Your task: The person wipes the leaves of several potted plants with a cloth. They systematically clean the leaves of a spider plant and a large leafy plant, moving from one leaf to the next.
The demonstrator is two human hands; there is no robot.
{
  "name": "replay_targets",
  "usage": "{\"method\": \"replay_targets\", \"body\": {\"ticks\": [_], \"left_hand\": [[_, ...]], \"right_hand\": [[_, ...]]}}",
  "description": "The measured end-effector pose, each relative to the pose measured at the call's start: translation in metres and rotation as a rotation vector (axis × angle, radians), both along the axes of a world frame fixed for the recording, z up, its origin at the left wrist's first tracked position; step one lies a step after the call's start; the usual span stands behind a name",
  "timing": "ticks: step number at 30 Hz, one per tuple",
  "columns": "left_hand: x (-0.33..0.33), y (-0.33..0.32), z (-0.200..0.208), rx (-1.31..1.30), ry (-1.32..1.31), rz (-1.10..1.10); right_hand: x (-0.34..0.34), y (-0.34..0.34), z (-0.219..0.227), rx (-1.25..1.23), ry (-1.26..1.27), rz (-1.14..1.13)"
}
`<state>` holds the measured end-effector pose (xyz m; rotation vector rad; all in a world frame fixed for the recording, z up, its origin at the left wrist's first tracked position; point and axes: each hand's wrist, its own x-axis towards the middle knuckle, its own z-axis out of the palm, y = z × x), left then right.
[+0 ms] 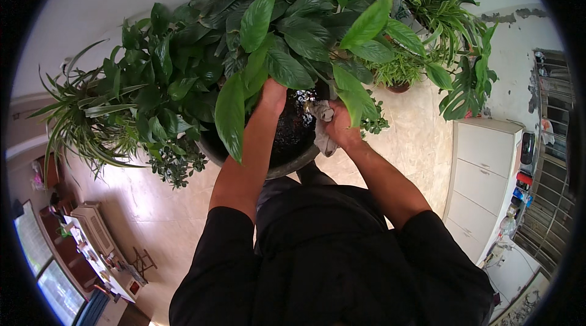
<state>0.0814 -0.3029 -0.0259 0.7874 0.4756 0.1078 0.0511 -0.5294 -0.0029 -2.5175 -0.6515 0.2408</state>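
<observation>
Daylight, even and soft, moderately bright. Floor (421, 137) shows pale glare patches at right and lower left. Pot interior (293, 131) sits in deep leaf shadow. Strong fisheye bending; black vignette rings frame. Focus sharp centrally, softer toward rim.

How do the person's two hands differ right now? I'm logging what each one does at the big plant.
The right hand grips a crumpled grey cloth at the rim of the dark pot; the left hand holds no cloth. The left hand reaches up under the broad green leaves, partly hidden; the right hand shows more plainly beside them. Both are bare and reach in over the same pot.
</observation>
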Motion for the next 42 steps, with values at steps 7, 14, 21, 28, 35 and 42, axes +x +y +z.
{"method": "replay_targets", "body": {"ticks": [7, 14, 21, 28, 35, 42], "left_hand": [[0.026, 0.007, -0.103, -0.273, 0.041, -0.024], [0.025, -0.004, -0.038, -0.276, 0.065, -0.024], [0.015, 0.007, -0.043, -0.276, 0.094, -0.009], [0.005, 0.008, -0.002, -0.088, 0.036, -0.077], [0.001, 0.01, 0.004, -0.238, 0.005, -0.028], [-0.002, -0.004, 0.016, -0.269, 0.074, 0.023]], "right_hand": [[0.018, 0.027, 0.05, 0.223, -0.087, -0.053], [0.034, 0.056, 0.019, 0.772, 0.327, -0.17], [0.062, 0.095, 0.074, 0.454, 0.01, -0.155], [0.055, 0.112, 0.123, 0.377, -0.204, -0.169], [0.058, 0.107, 0.111, 0.229, -0.12, -0.101], [0.045, 0.077, 0.047, 0.448, -0.116, -0.177]]}}
